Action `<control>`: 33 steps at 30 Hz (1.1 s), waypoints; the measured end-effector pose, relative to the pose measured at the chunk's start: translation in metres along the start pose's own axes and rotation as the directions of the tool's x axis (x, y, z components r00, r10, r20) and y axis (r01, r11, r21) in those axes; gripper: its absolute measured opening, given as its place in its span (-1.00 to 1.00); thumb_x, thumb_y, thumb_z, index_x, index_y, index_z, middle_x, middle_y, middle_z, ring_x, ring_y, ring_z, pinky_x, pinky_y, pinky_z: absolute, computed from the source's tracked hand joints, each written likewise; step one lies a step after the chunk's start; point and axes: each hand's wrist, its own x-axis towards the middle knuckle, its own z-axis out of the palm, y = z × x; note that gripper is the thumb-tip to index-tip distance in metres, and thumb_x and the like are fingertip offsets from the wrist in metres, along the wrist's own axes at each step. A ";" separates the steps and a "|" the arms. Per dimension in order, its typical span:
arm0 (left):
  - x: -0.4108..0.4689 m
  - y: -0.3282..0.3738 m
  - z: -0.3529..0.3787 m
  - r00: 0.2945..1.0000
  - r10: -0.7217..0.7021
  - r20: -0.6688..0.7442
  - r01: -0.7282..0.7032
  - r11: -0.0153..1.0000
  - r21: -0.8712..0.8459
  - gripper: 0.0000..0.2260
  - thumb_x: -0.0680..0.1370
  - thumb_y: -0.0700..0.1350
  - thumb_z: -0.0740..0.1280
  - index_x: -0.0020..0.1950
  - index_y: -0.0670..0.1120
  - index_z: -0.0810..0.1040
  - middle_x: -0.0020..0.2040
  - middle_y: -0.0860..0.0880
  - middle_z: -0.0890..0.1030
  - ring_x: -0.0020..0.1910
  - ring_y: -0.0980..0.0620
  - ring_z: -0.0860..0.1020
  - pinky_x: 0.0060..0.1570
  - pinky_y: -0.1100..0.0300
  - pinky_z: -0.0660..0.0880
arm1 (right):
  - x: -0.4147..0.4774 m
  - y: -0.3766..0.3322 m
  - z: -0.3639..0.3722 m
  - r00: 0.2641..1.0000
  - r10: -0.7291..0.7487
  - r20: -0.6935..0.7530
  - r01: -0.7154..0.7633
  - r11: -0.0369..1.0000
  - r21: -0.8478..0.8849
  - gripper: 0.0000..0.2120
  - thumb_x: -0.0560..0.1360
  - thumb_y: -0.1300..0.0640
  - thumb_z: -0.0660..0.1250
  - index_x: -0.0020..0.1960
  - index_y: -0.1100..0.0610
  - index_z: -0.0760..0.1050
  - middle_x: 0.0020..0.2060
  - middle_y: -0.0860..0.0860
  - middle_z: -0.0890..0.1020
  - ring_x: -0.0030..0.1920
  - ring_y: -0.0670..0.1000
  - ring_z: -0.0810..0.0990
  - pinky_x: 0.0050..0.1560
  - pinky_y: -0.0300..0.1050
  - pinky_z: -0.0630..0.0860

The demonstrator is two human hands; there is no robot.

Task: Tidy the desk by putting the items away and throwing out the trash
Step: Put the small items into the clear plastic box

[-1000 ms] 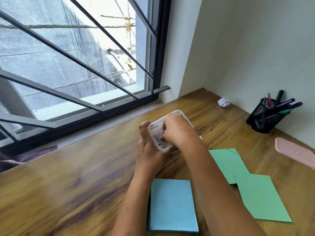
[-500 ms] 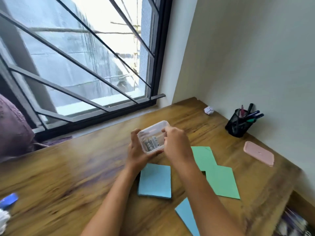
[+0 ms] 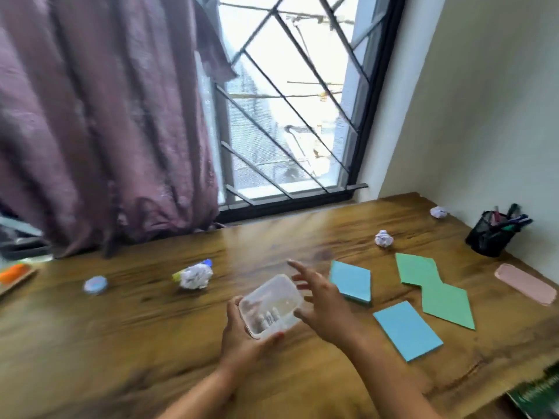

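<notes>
Container (image 3: 270, 305), clear plastic, small blurred items inside: held over the wooden desk (image 3: 121, 343). It is gripped from its left and near side by the left hand (image 3: 242, 337), fingers curled round its edge. Right hand (image 3: 320, 306): just right of the container, fingers spread and straight, holding nothing; contact with the rim cannot be told.

Left of the container: crumpled paper ball (image 3: 195, 276), small round blue item (image 3: 95, 284).

Right of the container: near blue pad (image 3: 406, 329), far blue pad (image 3: 351, 281), green sheets (image 3: 435, 290), pink flat piece (image 3: 526, 284).

Beyond the container to the right: second paper ball (image 3: 383, 238), third paper ball (image 3: 438, 212), black mesh pen holder (image 3: 491, 237).
</notes>
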 end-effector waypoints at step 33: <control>0.012 -0.078 -0.366 0.931 0.026 -0.364 0.024 0.991 0.131 -0.27 0.21 -0.01 0.62 0.26 0.04 0.31 0.07 0.16 0.59 -0.02 0.27 0.60 -0.13 0.37 0.54 | 0.215 -0.204 0.309 0.830 -0.170 0.532 0.396 0.851 -0.346 -0.58 0.53 0.17 0.29 0.37 0.00 0.43 0.35 0.06 0.43 0.31 0.09 0.44 0.22 -0.10 0.37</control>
